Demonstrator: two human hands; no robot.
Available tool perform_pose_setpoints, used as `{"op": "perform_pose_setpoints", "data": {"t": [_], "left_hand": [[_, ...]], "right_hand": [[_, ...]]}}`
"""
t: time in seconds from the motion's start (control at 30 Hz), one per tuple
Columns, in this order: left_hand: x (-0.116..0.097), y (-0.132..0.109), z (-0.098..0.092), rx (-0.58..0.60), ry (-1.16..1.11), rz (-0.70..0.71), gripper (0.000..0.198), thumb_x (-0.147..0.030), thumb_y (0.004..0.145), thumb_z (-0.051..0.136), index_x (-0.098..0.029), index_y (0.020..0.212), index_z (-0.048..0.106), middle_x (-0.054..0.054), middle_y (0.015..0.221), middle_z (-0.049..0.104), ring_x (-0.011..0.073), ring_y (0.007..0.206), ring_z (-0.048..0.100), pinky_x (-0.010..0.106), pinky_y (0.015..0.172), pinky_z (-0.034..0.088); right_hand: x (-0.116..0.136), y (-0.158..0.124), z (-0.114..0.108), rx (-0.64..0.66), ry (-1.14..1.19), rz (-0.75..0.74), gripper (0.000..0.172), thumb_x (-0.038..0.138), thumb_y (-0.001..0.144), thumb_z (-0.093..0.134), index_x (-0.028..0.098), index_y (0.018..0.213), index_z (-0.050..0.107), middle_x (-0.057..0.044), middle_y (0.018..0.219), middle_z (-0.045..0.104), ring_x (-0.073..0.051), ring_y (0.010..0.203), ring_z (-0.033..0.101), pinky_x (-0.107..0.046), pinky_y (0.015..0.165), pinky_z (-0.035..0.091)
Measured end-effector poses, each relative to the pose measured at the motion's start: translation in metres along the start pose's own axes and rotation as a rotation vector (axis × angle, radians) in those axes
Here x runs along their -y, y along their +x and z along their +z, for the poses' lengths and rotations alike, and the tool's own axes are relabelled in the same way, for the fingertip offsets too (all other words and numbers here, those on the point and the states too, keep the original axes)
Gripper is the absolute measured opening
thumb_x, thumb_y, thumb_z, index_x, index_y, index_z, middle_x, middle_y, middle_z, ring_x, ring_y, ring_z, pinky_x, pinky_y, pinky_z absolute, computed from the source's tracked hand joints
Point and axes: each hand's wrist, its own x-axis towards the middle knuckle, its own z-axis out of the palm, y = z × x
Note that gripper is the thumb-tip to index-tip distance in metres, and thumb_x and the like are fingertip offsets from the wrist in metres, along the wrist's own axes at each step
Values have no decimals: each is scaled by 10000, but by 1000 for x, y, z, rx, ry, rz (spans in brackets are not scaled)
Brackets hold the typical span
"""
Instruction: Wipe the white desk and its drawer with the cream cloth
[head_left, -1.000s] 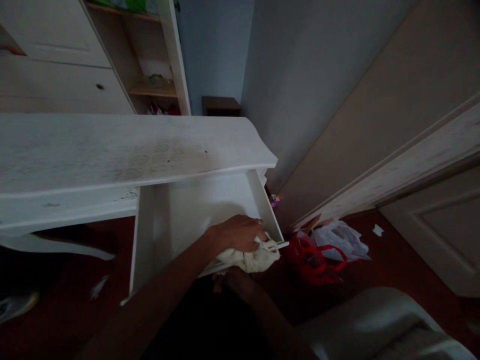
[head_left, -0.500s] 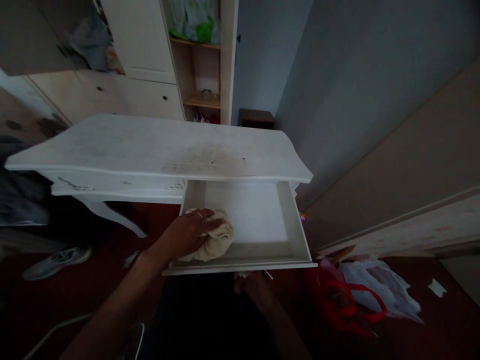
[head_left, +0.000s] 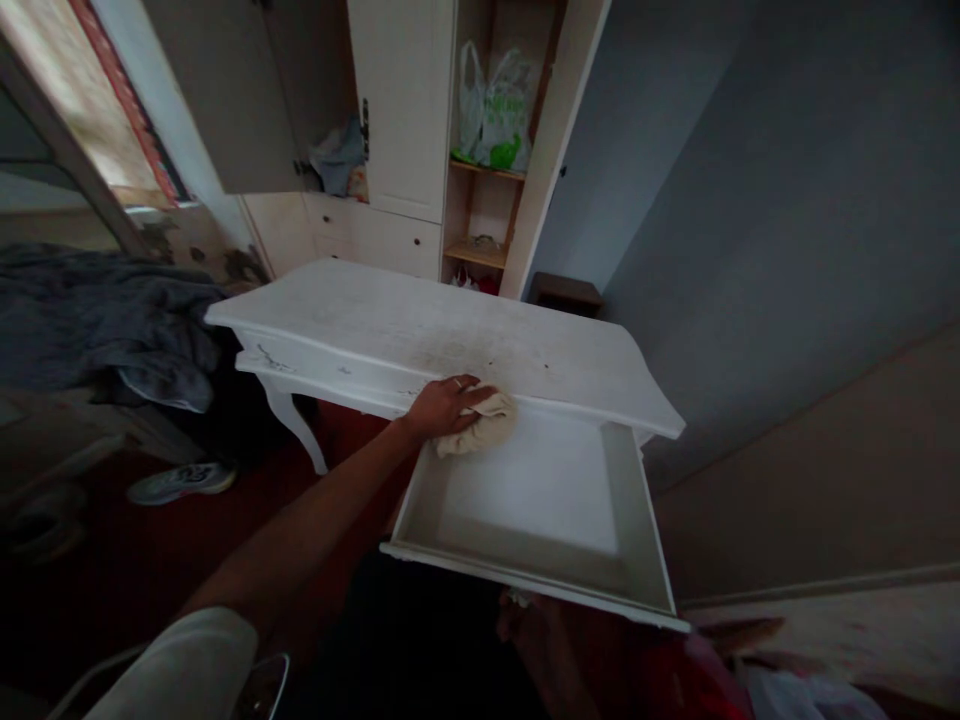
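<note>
Head view: your left hand (head_left: pixel 444 406) curls its fingers over a crumpled cream fabric cloth (head_left: pixel 484 427) at the back-left corner of the open white rectangular drawer (head_left: pixel 536 505); lifting could scrape your knuckles on the white wavy-edged tabletop (head_left: pixel 360 302). Your right hand (head_left: pixel 541 628) lies shadowed below the drawer front, its fingers' grip indiscernible; downward pressure could tilt the drawer.

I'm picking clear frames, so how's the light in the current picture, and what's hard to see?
Head view: dim overall, brightest at the bright patch upper left; head view: deep shadow below the drawer blurs the right hand into darkness, while the left hand and cloth show better.
</note>
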Motion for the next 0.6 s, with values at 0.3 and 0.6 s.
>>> {"op": "perform_pose_setpoints", "data": {"t": [0.3, 0.6], "left_hand": [[4, 32, -41, -365, -229, -11, 413, -335, 928, 482, -236, 1307, 613, 82, 1174, 677, 190, 1069, 651, 337, 938, 538], [25, 114, -55, -373, 52, -279, 458, -431, 973, 440, -241, 1377, 541, 126, 1369, 561, 252, 1196, 572, 372, 950, 500]], "right_hand": [[-17, 14, -16, 24, 59, 37, 424, 576, 621, 841, 190, 763, 738, -49, 692, 718, -158, 478, 589, -294, 468, 458], [-8, 7, 0, -49, 66, 34, 435, 577, 583, 860, 203, 756, 720, -49, 698, 722, -182, 515, 614, -303, 479, 457]]}}
